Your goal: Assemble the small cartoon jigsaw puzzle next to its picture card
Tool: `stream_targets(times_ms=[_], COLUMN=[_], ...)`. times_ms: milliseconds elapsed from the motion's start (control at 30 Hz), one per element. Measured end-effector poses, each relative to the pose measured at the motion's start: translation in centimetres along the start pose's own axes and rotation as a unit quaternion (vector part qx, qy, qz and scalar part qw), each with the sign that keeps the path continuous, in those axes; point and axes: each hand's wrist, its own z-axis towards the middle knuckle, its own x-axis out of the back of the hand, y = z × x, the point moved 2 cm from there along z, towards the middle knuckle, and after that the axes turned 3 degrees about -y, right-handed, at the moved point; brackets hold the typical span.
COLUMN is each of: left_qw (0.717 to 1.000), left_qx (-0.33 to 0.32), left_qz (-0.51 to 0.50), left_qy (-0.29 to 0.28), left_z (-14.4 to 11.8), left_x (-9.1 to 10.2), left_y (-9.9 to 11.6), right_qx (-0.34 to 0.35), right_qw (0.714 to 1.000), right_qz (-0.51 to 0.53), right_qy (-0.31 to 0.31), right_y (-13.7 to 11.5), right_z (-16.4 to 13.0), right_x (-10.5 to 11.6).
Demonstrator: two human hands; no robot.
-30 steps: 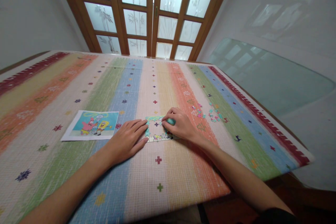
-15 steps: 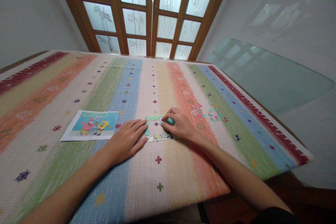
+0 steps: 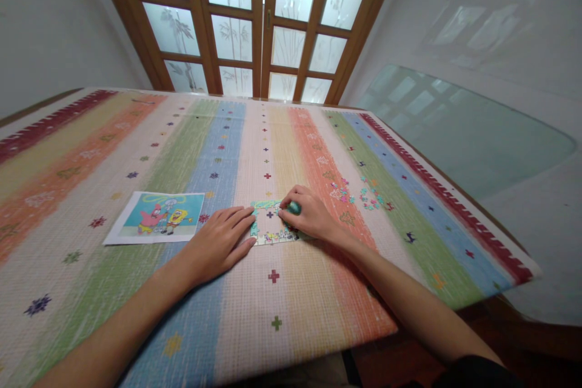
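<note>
A small jigsaw puzzle (image 3: 273, 239) lies on the cloth between both hands, joined as a border with cloth showing through its middle. My left hand (image 3: 224, 236) rests palm down with fingers stretched, their tips at the puzzle's left edge. At the upper right of the border, my right hand (image 3: 308, 213) is closed in a pinch on a puzzle piece (image 3: 277, 209), mostly covered by the fingertips. A shiny teal rounded thing (image 3: 294, 208) shows by the right fingers; its kind is unclear. The right side of the border is partly hidden under this hand.
Left of the puzzle lies a printed cartoon picture (image 3: 159, 216) on white paper. Several loose puzzle pieces (image 3: 373, 199) are scattered to the right, beyond my right hand. A striped tablecloth (image 3: 254, 291) covers the table. Wooden glass-paned doors (image 3: 261, 42) stand behind it.
The right fingers have shifted very slightly at the puzzle's upper right. My left hand stays in place, and the view has moved only a little.
</note>
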Motion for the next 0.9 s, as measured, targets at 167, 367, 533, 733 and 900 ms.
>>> stream_targets(times_ms=[167, 367, 533, 733, 900], left_qw=[1.000, 1.000, 1.000, 1.000, 1.000], left_qx=[-0.001, -0.001, -0.004, -0.003, 0.001], left_qz=[0.014, 0.014, 0.018, 0.014, 0.005], left_qy=[-0.002, -0.005, -0.002, 0.000, 0.000], left_z=[0.0, 0.1, 0.2, 0.1, 0.1], left_x=[0.0, 0.1, 0.1, 0.0, 0.1], left_y=[0.1, 0.1, 0.1, 0.1, 0.0], right_qx=[0.008, 0.044, 0.097, 0.110, 0.115], right_qw=[1.000, 0.995, 0.984, 0.983, 0.984], right_qz=[-0.021, -0.088, -0.148, -0.144, -0.132], right_qy=[0.007, 0.022, 0.019, 0.030, 0.024], right_y=[-0.1, -0.4, -1.0, -1.0, -0.9], right_z=[0.0, -0.4, -0.8, -0.8, -0.7], right_x=[-0.2, -0.3, -0.4, -0.4, -0.7])
